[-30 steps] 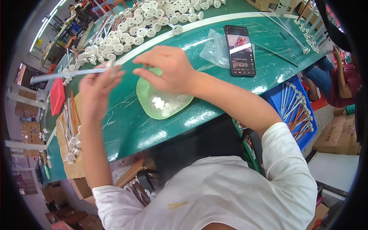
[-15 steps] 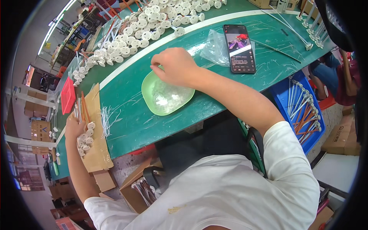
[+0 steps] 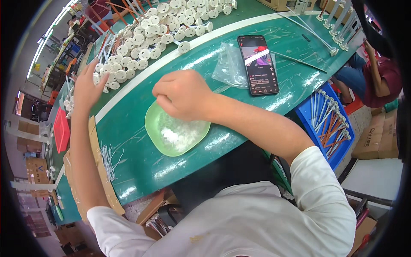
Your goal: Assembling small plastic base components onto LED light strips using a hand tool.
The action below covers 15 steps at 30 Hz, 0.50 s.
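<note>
My right hand (image 3: 182, 94) is curled over the far rim of a pale green dish (image 3: 156, 128) holding small white pieces; its fingertips point down into the dish and I cannot see whether they pinch anything. My left hand (image 3: 85, 88) is stretched out to the left with fingers spread. It hovers at the near edge of a big cluster of white round disc parts (image 3: 145, 38) on the green table (image 3: 137, 171). Nothing shows in its palm.
A phone (image 3: 258, 64) with a lit screen lies beside a clear plastic bag (image 3: 229, 64). A blue crate (image 3: 310, 113) of white rods hangs at the right edge. A cardboard box (image 3: 96, 158), thin white strips (image 3: 109, 156) and a red tray (image 3: 61, 130) sit left. Another person (image 3: 376, 77) sits right.
My left hand held a long white rod near the dish, dropped to the cardboard box at the left, and now reaches up to the white discs without it. My right hand stays over the dish.
</note>
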{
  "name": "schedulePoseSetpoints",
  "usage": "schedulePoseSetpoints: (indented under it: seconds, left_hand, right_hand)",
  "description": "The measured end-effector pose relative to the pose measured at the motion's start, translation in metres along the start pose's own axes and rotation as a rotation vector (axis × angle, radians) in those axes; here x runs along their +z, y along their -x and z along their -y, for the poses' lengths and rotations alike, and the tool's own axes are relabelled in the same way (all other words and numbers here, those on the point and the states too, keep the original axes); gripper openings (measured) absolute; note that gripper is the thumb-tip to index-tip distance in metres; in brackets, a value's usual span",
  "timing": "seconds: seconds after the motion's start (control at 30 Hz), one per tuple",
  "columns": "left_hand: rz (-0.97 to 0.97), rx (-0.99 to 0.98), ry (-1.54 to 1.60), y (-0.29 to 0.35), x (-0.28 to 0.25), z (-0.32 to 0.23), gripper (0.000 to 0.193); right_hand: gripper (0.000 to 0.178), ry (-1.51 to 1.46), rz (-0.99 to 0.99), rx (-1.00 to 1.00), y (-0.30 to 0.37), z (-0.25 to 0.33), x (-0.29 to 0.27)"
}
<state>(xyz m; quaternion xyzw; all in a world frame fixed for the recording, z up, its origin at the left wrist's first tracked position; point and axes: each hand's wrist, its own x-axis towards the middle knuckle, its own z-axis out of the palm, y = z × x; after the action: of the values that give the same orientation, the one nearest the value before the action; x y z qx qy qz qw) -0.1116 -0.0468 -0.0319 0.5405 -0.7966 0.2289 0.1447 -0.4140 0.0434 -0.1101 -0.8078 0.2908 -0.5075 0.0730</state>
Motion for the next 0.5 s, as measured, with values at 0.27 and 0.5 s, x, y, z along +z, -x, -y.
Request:
schedulePoseSetpoints:
  seconds: [0.27,0.5]
  left_hand:
    - [0.123,0.070,0.199,-0.073,0.072,-0.063,0.037]
    - [0.015,-0.057,0.190,-0.074,0.062,-0.043,0.024]
  right_hand:
    - [0.009,-0.092,-0.209,-0.214,-0.003,-0.003,0.007]
    - [0.009,-0.098,-0.212,-0.238,-0.005,-0.002,0.005]
